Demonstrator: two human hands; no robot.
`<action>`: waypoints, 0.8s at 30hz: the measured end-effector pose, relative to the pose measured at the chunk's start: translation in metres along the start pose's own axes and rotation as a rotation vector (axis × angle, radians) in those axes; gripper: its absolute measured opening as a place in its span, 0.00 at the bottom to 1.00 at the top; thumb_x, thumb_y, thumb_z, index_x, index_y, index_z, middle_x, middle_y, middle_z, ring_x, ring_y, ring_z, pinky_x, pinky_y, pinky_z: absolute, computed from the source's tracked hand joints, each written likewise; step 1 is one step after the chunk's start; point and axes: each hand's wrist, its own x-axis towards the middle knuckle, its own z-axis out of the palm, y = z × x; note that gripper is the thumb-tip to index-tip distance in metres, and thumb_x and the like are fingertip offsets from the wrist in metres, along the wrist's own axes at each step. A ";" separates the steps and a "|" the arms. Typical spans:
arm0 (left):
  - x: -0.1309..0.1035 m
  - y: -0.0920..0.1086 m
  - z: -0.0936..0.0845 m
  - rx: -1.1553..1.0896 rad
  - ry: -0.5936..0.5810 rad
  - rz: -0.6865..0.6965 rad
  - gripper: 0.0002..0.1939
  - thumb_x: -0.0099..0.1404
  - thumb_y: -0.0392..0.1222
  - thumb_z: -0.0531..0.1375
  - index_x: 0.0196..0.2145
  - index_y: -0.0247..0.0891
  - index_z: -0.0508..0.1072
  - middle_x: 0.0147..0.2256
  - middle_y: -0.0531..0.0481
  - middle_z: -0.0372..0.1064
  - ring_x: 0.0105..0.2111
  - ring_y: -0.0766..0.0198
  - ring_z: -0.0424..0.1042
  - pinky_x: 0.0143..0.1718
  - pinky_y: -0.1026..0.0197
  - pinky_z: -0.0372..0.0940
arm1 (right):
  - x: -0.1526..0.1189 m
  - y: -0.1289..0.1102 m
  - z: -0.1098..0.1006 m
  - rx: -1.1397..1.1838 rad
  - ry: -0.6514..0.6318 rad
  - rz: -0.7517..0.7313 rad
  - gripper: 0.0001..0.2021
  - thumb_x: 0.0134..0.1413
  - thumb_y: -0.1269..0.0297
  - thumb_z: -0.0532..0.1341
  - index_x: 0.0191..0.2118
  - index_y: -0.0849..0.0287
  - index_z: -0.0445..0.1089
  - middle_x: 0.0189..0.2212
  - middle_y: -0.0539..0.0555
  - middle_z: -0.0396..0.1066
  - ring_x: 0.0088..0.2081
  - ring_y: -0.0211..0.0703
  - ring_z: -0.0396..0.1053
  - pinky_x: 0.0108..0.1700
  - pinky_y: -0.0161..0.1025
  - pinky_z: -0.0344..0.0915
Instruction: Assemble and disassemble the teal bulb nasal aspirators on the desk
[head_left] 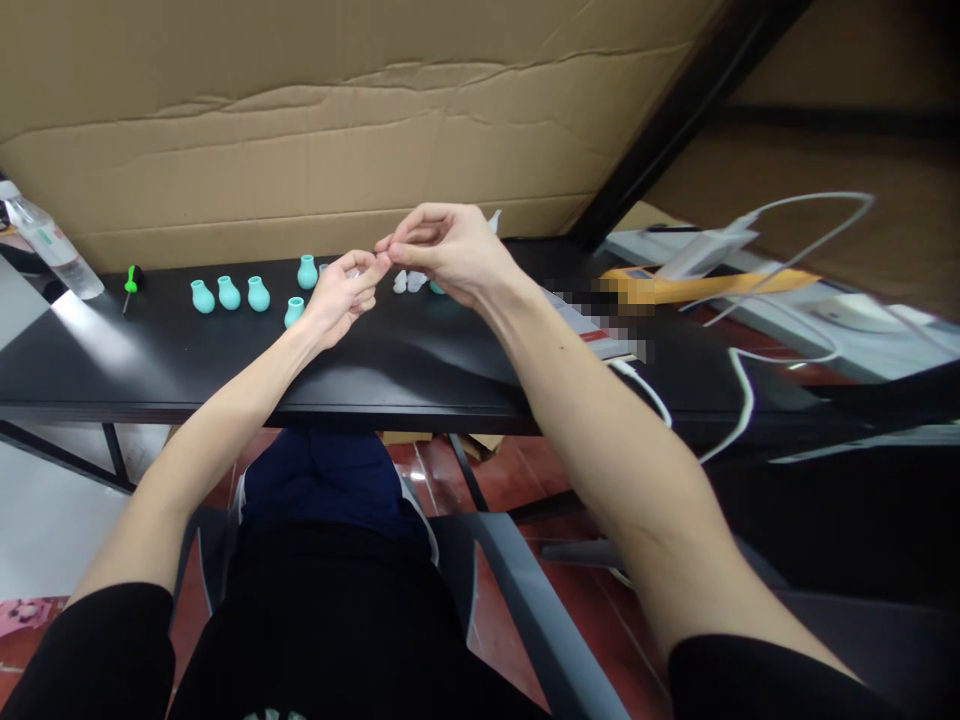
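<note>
My left hand (341, 300) and my right hand (446, 250) meet above the black table (375, 365), fingertips pinched together. Whatever sits between them is too small to make out. Several turquoise bulb-shaped pieces (258, 294) stand to the left of my left hand, and one of them (295, 311) is right beside its wrist. Small whitish translucent pieces (409, 282) lie behind the hands, with part of another turquoise piece (437, 287) showing below my right hand.
A water bottle (56, 245) and a green-handled screwdriver (132, 284) are at the left. On the right are a yellow device (660, 288), a partly blurred flat item (600, 335) and white cables (742, 400). Cardboard (337, 130) rises behind the table.
</note>
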 end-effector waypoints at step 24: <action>-0.001 0.004 0.002 0.117 0.058 0.010 0.20 0.89 0.28 0.63 0.35 0.33 0.72 0.26 0.65 0.53 0.17 0.84 0.47 0.21 0.77 0.44 | 0.001 0.011 0.003 -0.017 0.106 0.046 0.24 0.45 0.64 0.90 0.36 0.52 0.75 0.41 0.53 0.87 0.43 0.49 0.88 0.55 0.52 0.91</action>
